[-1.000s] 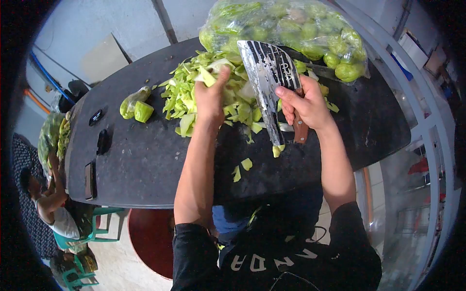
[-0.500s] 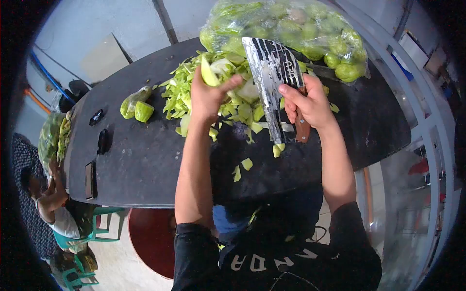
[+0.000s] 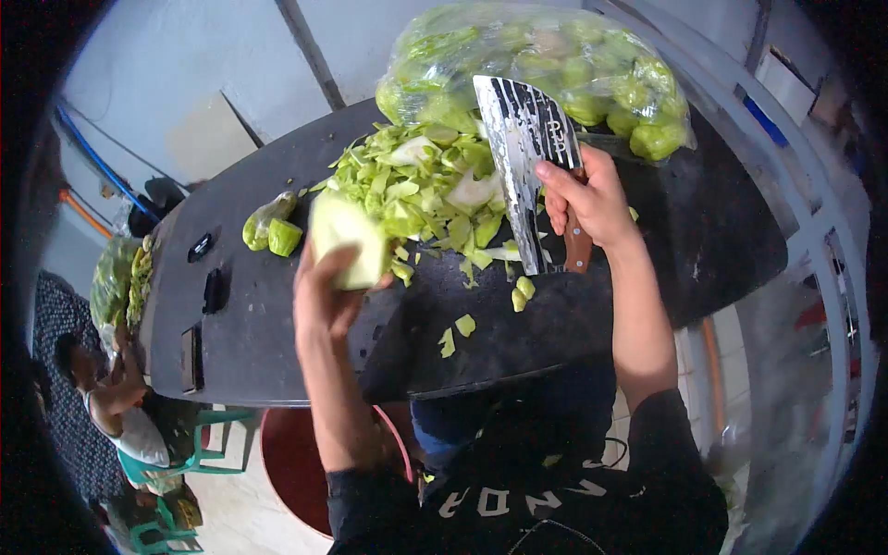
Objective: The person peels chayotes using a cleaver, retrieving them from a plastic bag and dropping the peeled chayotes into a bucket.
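Note:
A peeled, pale-green vegetable that looks like a chayote [image 3: 350, 239] is gripped in my left hand [image 3: 321, 301], over the near left side of the peel pile. My right hand [image 3: 587, 199] is closed around a cleaver [image 3: 520, 153] by its brown wooden handle, the thumb pressed to the blade. The broad blade has dark stripes and whitish smears and points away from me. Light-green peelings [image 3: 407, 180] are heaped between my hands, with larger pale pieces among them. A few small scraps [image 3: 524, 292] lie below the cleaver.
Behind the heap, a clear plastic bag [image 3: 546, 65] of green vegetables sits on the dark table [image 3: 462, 347]. A small bagged green vegetable [image 3: 268, 227] and several dark small objects are to the left. A red tub [image 3: 287, 462] stands below; another person [image 3: 116, 412] sits far left.
My left hand has come down, left and closer to me with the peeled chayote, off the heap. My right hand and the cleaver have barely moved.

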`<state>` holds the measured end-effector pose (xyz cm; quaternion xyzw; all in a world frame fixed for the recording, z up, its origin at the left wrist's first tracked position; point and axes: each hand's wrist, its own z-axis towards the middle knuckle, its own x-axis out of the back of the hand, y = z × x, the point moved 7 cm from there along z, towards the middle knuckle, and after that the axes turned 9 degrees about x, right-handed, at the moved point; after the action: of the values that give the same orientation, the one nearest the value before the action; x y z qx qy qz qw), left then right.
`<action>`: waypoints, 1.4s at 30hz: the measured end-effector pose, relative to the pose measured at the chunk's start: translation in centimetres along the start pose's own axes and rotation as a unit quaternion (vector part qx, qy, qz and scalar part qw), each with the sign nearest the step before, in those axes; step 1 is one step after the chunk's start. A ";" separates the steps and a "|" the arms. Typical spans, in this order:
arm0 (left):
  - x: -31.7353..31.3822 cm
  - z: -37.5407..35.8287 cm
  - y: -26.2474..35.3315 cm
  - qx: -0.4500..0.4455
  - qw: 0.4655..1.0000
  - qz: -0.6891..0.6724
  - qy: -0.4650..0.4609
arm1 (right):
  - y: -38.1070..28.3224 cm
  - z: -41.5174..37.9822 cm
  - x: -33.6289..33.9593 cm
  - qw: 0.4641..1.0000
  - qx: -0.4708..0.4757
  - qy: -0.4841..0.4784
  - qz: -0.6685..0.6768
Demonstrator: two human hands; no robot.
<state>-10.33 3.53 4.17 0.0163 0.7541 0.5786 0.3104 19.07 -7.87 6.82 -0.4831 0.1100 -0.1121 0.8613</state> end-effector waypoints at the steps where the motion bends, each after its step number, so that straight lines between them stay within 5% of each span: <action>1: 2.1 -2.1 0.6 -0.032 0.999 0.014 0.001 | -0.1 -0.1 0.6 1.000 -0.001 0.017 -0.001; 7: 13.1 -17.1 5.1 -0.150 0.950 0.198 0.189 | -0.5 0.0 3.3 0.996 0.021 0.086 0.010; 11: 27.6 -26.0 2.0 -0.142 0.898 0.286 0.302 | -0.9 -0.1 3.6 0.992 0.013 0.115 0.041; 12: 31.0 -27.2 -0.8 -0.081 0.915 0.246 0.309 | -0.8 0.0 3.6 0.991 0.012 0.120 0.050; 13: 36.6 -28.0 -3.9 0.018 0.885 0.342 0.316 | -1.0 0.0 3.5 0.991 0.012 0.122 0.050; 16: 35.2 -26.5 -13.4 0.172 0.823 0.442 0.312 | -1.0 0.2 3.6 0.990 0.010 0.130 0.060; 17: 40.2 -26.3 -20.4 0.219 0.895 0.292 0.258 | -1.0 0.2 3.8 0.990 0.011 0.130 0.058; 20: 34.8 -25.8 -29.0 0.314 0.880 0.210 0.287 | -1.2 0.2 4.8 0.987 0.016 0.148 0.065; 24: 28.8 -25.0 -31.0 0.344 0.879 0.175 0.279 | -1.7 0.8 6.7 0.985 0.023 0.164 0.054; 28: 25.1 -22.9 -22.6 0.352 0.878 0.239 0.220 | -2.3 1.5 9.2 0.977 0.036 0.200 0.066; 31: 18.4 -19.7 -13.0 0.351 0.857 0.378 -0.019 | -1.6 1.9 11.4 0.970 0.052 0.218 0.091; 33: 7.7 -18.2 -5.4 0.208 0.905 0.351 -0.120 | -0.8 1.9 12.9 0.960 0.062 0.235 0.137; 36: -0.3 -14.1 -0.8 0.039 0.908 0.383 -0.162 | -0.3 1.7 14.6 0.939 0.073 0.278 0.187; 37: -2.7 -12.2 -0.1 -0.045 0.892 0.408 -0.188 | -0.4 1.5 15.2 0.935 0.074 0.284 0.198; 41: -12.5 0.5 -1.8 -0.056 0.802 0.561 -0.199 | -0.1 0.3 17.3 0.916 0.072 0.351 0.180; 42: -16.1 3.0 -1.8 -0.206 0.734 0.618 -0.194 | 0.0 0.1 17.8 0.914 0.076 0.356 0.178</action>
<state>4.77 -0.63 9.43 0.5263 0.3640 0.7682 0.0203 36.00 -13.11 5.47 -0.3169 0.4846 -0.1295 0.8050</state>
